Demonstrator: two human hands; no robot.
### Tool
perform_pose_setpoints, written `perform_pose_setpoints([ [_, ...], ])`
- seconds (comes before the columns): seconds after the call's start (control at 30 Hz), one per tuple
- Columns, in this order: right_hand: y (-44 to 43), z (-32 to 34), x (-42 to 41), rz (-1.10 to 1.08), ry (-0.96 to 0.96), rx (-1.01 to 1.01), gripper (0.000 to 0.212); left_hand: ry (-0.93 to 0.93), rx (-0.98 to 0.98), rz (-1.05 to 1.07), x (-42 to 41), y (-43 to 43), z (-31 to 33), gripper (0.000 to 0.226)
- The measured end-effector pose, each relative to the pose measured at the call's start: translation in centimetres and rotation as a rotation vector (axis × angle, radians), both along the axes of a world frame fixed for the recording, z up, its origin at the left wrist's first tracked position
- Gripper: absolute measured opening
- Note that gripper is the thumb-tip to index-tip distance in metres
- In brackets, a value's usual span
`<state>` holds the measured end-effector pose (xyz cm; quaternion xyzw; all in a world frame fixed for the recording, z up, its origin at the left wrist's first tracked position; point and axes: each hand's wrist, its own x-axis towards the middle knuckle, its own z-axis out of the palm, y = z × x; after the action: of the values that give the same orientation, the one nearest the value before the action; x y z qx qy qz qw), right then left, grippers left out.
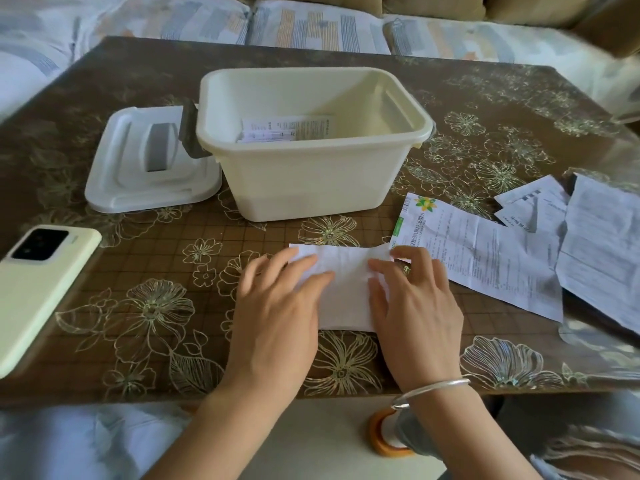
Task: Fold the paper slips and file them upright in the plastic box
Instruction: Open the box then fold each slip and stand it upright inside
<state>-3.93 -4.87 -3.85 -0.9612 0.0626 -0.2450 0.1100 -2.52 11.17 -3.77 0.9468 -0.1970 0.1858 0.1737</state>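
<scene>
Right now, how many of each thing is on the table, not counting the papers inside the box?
Plastic box: 1
Lid: 1
Phone: 1
Paper slips outside the box: 4, though the overlapping ones at the right are hard to separate
Total: 7

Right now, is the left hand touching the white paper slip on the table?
Touching. The head view shows the left hand lying flat on the paper slip, covering its left edge.
</scene>
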Motion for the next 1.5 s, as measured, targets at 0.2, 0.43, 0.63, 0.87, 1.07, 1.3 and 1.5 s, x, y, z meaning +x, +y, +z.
perform_pose_setpoints([
  [0.2, -0.4, 0.3, -1.0, 0.007, 0.13, -0.043, 0.045, 0.166, -0.052, -0.132, 0.9, 2.1, -0.3, 0.04],
  [0.43, 1.1, -0.4, -2.1, -0.003, 0.252, -0.042, 0.08, 0.22, 0.024, -0.196, 1.3, 2.9, 0.3, 0.046],
  [0.63, 0.4, -0.4, -3.4, -0.067, 0.218, 0.025, 0.055, 0.231, 0.008, -0.205, 1.3, 3.0, 0.1, 0.049],
  [0.87, -1.7, 0.0, -4.3, -0.133, 0.332, 0.108, 0.042, 0.248, -0.045, -0.174, 1.2, 2.6, 0.3, 0.054],
  [1.07, 0.0, 1.3, -2.8, 0.061, 0.059, 0.135, 0.042, 0.203, -0.027, -0.111, 0.3, 1.5, 0.2, 0.055],
  [1.3, 0.7, -1.3, -2.3, 0.132, 0.201, -0.069, 0.052, 0.275, -0.016, -0.189, 0.7, 2.5, 0.6, 0.061],
  [1.5, 0.6, -1.3, -2.1, 0.137, 0.235, -0.048, 0.05, 0.466, 0.088, -0.404, 2.2, 6.2, 1.0, 0.057],
])
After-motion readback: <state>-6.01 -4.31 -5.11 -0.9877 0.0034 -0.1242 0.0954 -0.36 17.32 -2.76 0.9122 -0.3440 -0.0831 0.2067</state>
